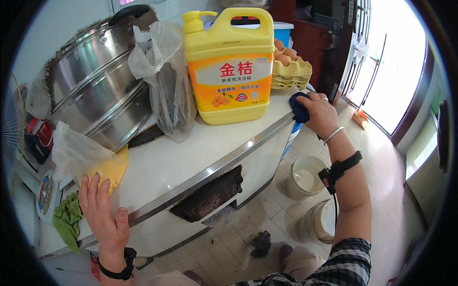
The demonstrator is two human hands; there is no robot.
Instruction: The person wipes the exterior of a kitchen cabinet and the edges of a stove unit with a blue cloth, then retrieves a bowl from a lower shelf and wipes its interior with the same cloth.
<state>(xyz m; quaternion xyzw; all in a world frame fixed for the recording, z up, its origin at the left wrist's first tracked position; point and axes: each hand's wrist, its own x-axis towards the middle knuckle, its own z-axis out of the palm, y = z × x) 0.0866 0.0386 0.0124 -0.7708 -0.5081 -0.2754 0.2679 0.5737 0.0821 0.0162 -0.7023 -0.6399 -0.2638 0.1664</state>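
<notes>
My right hand (319, 111) grips a dark blue cloth (300, 107) at the far right corner of the white tiled counter (171, 168), by its metal-trimmed edge. Just behind the cloth sits a stack of egg trays (291, 73) with brown eggs on top. Fingers apart, my left hand (100, 211) holds nothing over the counter's near left part. Beyond its fingertips are a clear plastic bag and a yellow sheet or packet (120, 168); whether they touch is unclear. A green cloth (67, 218) lies beside that hand, draped over the edge.
A large yellow dish-soap jug (232, 89) stands mid-counter. Left of it are a plastic bag with dark contents (168, 100) and a tilted stainless steel steamer (96, 75). Below, a sooty stove opening (211, 196), two buckets (306, 178), (318, 221) and a black lump (261, 244) on the floor.
</notes>
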